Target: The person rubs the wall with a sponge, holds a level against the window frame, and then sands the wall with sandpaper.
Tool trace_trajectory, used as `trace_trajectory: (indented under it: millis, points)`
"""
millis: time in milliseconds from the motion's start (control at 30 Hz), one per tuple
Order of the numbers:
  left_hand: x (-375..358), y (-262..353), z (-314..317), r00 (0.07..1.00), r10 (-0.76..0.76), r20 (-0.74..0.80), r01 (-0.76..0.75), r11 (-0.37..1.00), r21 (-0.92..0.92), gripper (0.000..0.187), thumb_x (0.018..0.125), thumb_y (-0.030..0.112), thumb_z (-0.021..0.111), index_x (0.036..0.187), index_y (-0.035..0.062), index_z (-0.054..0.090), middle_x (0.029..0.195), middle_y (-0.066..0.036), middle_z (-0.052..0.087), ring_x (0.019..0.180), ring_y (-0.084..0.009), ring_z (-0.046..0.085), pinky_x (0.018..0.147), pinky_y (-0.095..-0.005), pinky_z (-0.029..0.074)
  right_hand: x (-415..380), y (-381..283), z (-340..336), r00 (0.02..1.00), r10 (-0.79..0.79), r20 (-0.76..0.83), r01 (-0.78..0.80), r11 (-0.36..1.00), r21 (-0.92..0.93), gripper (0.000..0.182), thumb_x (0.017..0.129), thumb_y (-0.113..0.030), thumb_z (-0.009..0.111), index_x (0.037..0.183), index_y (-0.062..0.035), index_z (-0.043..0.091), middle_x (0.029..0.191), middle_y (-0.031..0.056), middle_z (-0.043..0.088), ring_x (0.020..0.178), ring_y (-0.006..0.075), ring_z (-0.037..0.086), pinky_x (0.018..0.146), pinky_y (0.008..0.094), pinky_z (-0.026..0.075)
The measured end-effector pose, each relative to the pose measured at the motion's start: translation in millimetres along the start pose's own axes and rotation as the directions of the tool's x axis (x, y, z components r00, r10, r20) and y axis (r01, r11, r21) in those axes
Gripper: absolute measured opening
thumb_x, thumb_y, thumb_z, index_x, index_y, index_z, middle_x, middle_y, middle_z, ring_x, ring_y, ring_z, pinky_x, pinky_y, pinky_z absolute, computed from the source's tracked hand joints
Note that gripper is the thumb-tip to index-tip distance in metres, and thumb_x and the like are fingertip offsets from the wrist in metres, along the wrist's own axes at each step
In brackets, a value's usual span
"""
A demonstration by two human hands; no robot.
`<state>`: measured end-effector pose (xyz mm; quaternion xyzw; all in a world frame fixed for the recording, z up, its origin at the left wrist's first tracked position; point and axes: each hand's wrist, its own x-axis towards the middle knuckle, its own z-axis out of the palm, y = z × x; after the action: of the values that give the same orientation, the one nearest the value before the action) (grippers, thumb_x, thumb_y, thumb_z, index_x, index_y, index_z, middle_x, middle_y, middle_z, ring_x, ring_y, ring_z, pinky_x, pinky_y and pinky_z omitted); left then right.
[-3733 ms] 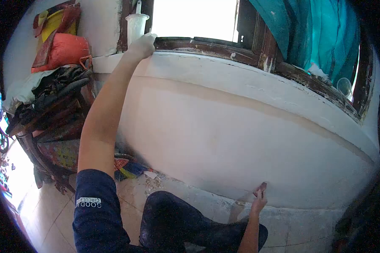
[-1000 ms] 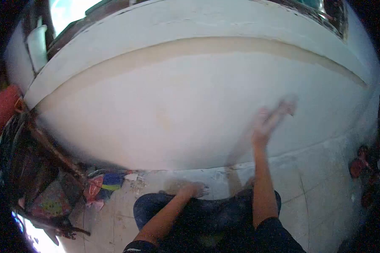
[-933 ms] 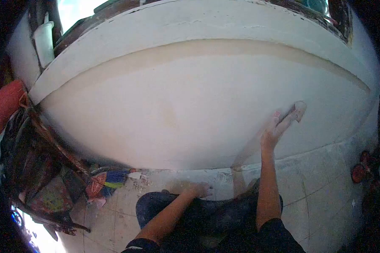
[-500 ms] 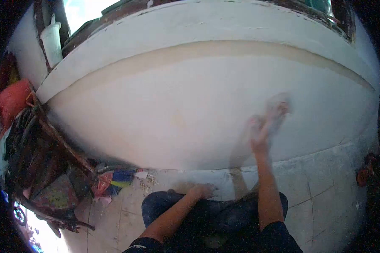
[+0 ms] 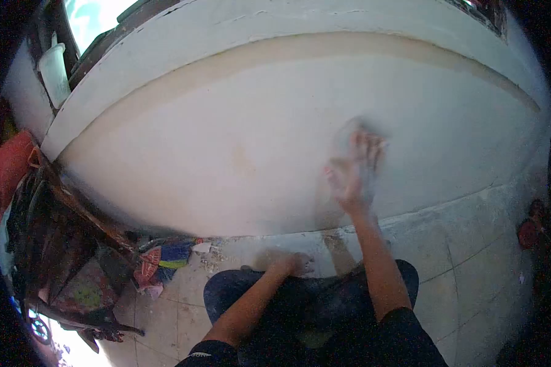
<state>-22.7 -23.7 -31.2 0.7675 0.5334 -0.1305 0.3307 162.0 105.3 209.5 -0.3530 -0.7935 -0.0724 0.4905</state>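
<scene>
Wall (image 5: 245, 140) below the window sill, pale and smooth across most of its face; a tan band under the sill looks untreated. Right hand (image 5: 354, 168) lies flat against it, blurred; whether it holds anything cannot be told. Left hand (image 5: 294, 264) rests spread on the knee.

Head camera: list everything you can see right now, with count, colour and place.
wall: one, off-white with a tan band near the top, fills the middle.
window ledge: one, white, above the wall.
plastic jug: one, white, upper left by the window.
bag: one, red-orange, far left.
dark clutter: one pile, brown and black, lower left.
rags: a few, red, blue and yellow, on the floor at the wall's foot.
floor tiles: pale grey, dusty, bottom.
left hand: on the knee.
right hand: blurred, flat against the wall; what it holds cannot be told.
</scene>
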Motion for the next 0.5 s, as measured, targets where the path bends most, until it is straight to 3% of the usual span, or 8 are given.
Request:
trace_trajectory:
  millis: [67,167,233,267,333,367,433,500]
  points:
    - [-77.7,51.6,-62.1,0.994,-0.107,-0.035,0.101,0.983,-0.15,0.055,0.1,0.046,0.055,0.146,0.0169,0.053,0.148,-0.017,0.053,0.134,-0.036,0.053,0.113,-0.0493,0.042,9.4,30.3,-7.9,0.944,0.071,-0.322,-0.113,0.987,-0.111,0.079,0.099,-0.041,0.057,0.161,-0.0045,0.024,0.166,0.0224,0.023,0.156,0.039,0.009,0.124,0.0603,0.003]
    - [12.1,-9.2,15.6,0.999,-0.041,-0.03,0.039,0.998,-0.056,0.056,0.098,0.043,0.059,0.146,0.0155,0.053,0.146,-0.017,0.055,0.132,-0.0369,0.054,0.112,-0.0481,0.042,3.2,73.1,-8.9,0.891,0.223,-0.395,-0.245,0.969,-0.007,0.086,0.095,-0.041,0.062,0.16,0.0003,0.022,0.166,0.0234,0.021,0.155,0.0464,0.008,0.123,0.0608,0.0]
    - [23.1,-19.1,21.0,0.998,-0.031,-0.047,0.028,0.998,-0.057,0.055,0.098,0.043,0.059,0.146,0.0154,0.054,0.146,-0.017,0.056,0.132,-0.0369,0.054,0.112,-0.0477,0.042,2.6,78.6,-3.2,0.716,0.425,-0.554,-0.214,0.889,0.406,0.086,0.095,-0.042,0.063,0.159,-0.0001,0.024,0.166,0.0241,0.021,0.155,0.0457,0.007,0.123,0.0608,-0.001]
    - [27.8,-21.4,26.1,0.998,-0.012,-0.057,0.009,0.998,-0.054,0.055,0.098,0.043,0.059,0.145,0.0153,0.054,0.145,-0.016,0.056,0.132,-0.0368,0.054,0.112,-0.0473,0.042,-1.7,77.3,3.1,0.717,0.426,-0.552,-0.217,0.889,0.403,0.086,0.095,-0.042,0.063,0.159,-0.0001,0.024,0.166,0.0241,0.021,0.155,0.0457,0.007,0.123,0.0608,-0.001]
    - [15.3,-28.2,30.5,0.993,0.024,-0.117,-0.033,0.997,-0.074,0.054,0.098,0.044,0.058,0.144,0.0143,0.055,0.144,-0.016,0.057,0.131,-0.0372,0.055,0.112,-0.0478,0.042,-6.5,46.3,12.3,0.899,0.118,-0.422,-0.133,0.991,-0.007,0.087,0.097,-0.042,0.06,0.16,0.0013,0.018,0.165,0.0307,0.015,0.154,0.0471,0.006,0.123,0.0621,0.001]
    - [10.4,-28.3,31.3,0.982,0.052,-0.181,-0.07,0.994,-0.09,0.054,0.099,0.044,0.057,0.143,0.0133,0.056,0.143,-0.017,0.058,0.13,-0.0377,0.055,0.112,-0.0483,0.042,-7.3,26.4,11.4,0.943,0.01,-0.333,-0.038,0.996,-0.078,0.089,0.097,-0.044,0.061,0.161,0.0008,0.018,0.165,0.0293,0.014,0.154,0.0475,0.005,0.123,0.0619,0.001]
    - [7.3,-13.9,17.0,0.995,0.012,-0.094,-0.015,0.999,-0.035,0.053,0.099,0.045,0.056,0.141,0.0125,0.057,0.143,-0.017,0.058,0.13,-0.038,0.055,0.112,-0.0482,0.043,-7.5,2.4,8.8,0.97,-0.089,-0.228,0.056,0.988,-0.143,0.092,0.096,-0.045,0.062,0.161,0.0002,0.017,0.166,0.0278,0.014,0.154,0.0478,0.004,0.123,0.0618,0.001]
    - [5.2,-6.1,12.9,0.999,-0.04,-0.016,0.04,0.999,0.022,0.053,0.099,0.046,0.055,0.14,0.0116,0.058,0.143,-0.018,0.058,0.13,-0.0383,0.055,0.111,-0.0482,0.043,-8.4,-4.1,8.7,1.0,0.012,-0.026,-0.014,0.994,-0.112,0.092,0.096,-0.046,0.062,0.162,-0.001,0.016,0.168,0.0243,0.013,0.155,0.0466,0.002,0.123,0.0616,0.0]
